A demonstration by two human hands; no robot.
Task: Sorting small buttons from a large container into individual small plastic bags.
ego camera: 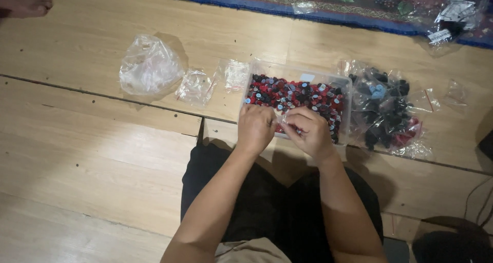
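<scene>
Both hands pinch a small clear plastic bag (282, 120) between them, at the near edge of a clear tub.

The left hand (255, 128) and right hand (308, 131) are close together, fingers clamped on the bag. Just beyond them the clear tub (344, 91) holds red and black caps (295, 96). Right of the hands lies a bag of dark caps (385, 109); left, empty clear bags (150, 67) on the wooden floor (92, 150).

Wooden plank floor (102, 155): clear plastic tub (328, 83) of red and black caps, crumpled clear bags (150, 67), bag of black parts (385, 111), patterned rug (318, 1) are laid directly on it.
</scene>
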